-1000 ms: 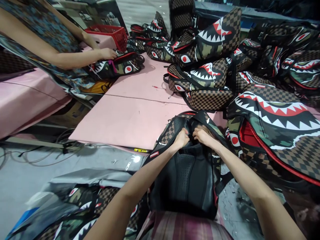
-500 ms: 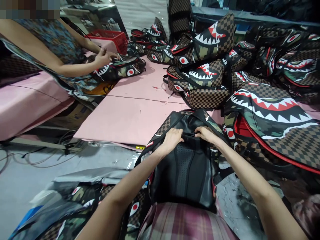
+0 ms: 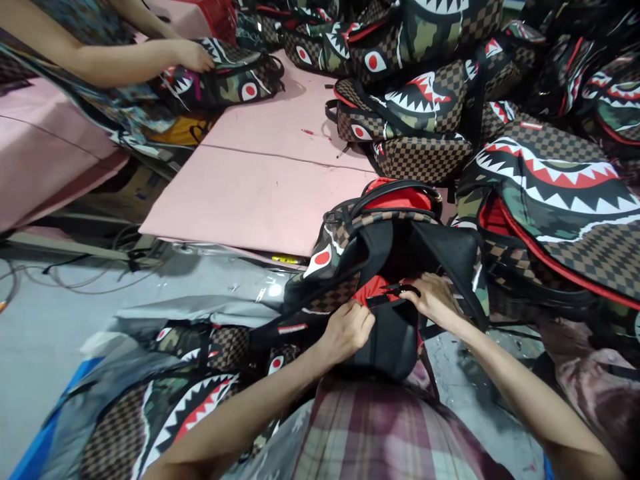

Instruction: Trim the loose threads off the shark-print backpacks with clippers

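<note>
A backpack with a black padded back panel, brown check and camouflage sides stands tilted against my lap at the table edge. My left hand is closed on the edge of an opening in the back panel, where red lining shows. In my right hand is a small pair of black scissors, its points over the red lining and directed toward my left hand. Black shoulder straps spread above both hands. A loop handle tops the bag.
On the pink table, a co-worker's hand rests on another backpack. More shark-mouth backpacks are piled at the back; a large one lies close on the right. Covered bags sit low on the left.
The backpack has tipped, so its top and red inside show. Both hands have moved lower, and red lining is now exposed between them. My view has tilted down. The co-worker's hand has shifted left.
</note>
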{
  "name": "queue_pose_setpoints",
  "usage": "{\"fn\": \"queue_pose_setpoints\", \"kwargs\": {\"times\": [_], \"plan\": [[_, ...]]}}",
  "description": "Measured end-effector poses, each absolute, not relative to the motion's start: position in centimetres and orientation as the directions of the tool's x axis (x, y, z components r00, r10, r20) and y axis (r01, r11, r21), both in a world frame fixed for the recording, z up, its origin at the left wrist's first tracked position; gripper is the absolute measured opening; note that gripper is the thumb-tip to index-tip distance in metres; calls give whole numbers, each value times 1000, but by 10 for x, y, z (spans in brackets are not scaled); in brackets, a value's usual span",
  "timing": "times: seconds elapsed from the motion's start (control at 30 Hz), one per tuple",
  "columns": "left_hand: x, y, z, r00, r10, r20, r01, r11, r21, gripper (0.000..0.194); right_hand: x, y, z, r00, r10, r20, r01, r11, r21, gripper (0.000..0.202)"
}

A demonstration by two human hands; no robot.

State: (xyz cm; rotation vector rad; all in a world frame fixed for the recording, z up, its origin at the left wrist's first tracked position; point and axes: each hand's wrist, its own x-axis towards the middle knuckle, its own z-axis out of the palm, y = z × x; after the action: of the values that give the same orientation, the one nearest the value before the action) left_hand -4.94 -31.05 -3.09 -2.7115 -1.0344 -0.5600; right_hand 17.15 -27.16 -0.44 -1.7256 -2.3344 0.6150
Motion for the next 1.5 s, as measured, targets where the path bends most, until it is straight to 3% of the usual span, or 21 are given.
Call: {"fn": "queue_pose_setpoints", "kwargs": {"times": [0.4,0.5,0.67,0.83,0.9,1.1,1.17,1.3,1.4,1.5], "plan": [[-51,-291,-40,679,599,425,669,-743,-22,25,148,-236,1,-322,874,-365,890,147,-432,16],[-52,-288,-44,673,617,408,674,-739,7,25,142,-233,-6,-325,873,-364,855,106,-507,13],[-53,-285,-47,660,632,406,683,-730,27,27,144,-225,-8,-188,924,-332,717,-102,-690,18],[-53,-283,-46,656,623,426,678,-734,30,26,147,-224,-2,-274,882,-384,884,73,-462,15],[-53,-281,-47,653,620,435,676,-736,34,25,144,-225,-3,-280,879,-387,891,88,-445,13],[-56,-273,-41,642,623,446,681,-731,41,19,138,-220,-6,-47,960,-277,728,-157,-667,15],[-54,-267,-33,636,679,366,711,-700,64,19,139,-219,-7,-36,964,-264,662,-174,-728,12],[-40,-245,-9,551,835,-8,832,-548,87,20,141,-216,-13,-4,964,-267,548,-221,-807,10],[-22,-221,5,551,796,-251,834,-540,118,15,144,-212,-22,22,964,-264,495,-240,-835,11],[-9,-200,10,561,732,-386,823,-544,163,12,148,-208,-30,28,958,-286,488,-262,-832,13]]}}
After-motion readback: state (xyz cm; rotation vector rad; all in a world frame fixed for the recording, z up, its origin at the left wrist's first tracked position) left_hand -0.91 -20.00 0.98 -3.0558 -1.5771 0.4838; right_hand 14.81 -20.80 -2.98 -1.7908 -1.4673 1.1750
